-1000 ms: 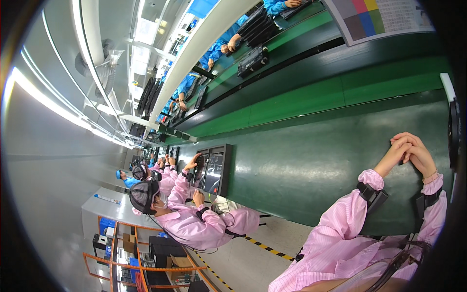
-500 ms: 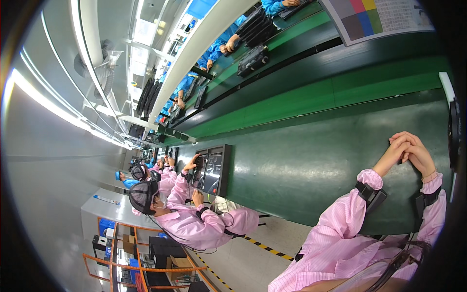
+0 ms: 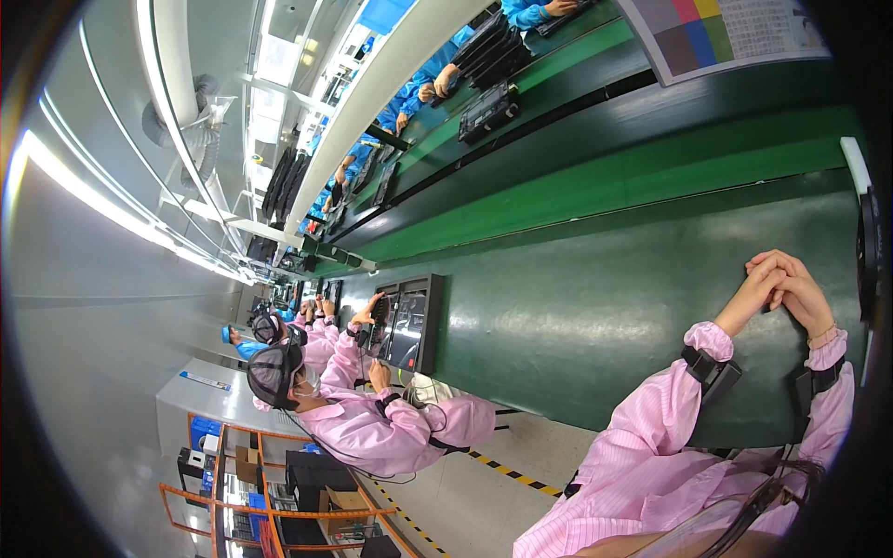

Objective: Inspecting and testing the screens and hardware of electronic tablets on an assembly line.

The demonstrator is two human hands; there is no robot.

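Note:
My left hand point(image 3: 755, 292) and my right hand point(image 3: 806, 303) are clasped together, their fingers folded over one another. They rest on the green worktop point(image 3: 549, 307) at the right side of the view. Both look closed, with no object showing in them; the space between the palms is partly hidden. Pink striped sleeves cover my arms, and a black device is strapped at the left wrist point(image 3: 712, 374) and another at the right wrist point(image 3: 819, 379).
To the left, a co-worker in pink point(image 3: 381, 423) handles a black tray point(image 3: 414, 325) with dark parts. Beyond the worktop, a conveyor carries a black unit point(image 3: 488, 112), with blue-sleeved workers along it. A colour chart point(image 3: 726, 37) lies at the far right. An orange-framed rack point(image 3: 270, 511) stands lower left.
My clasped hands have stayed in place. The black unit on the conveyor has shifted slightly to the right, and the blue-sleeved workers' hands have moved a little.

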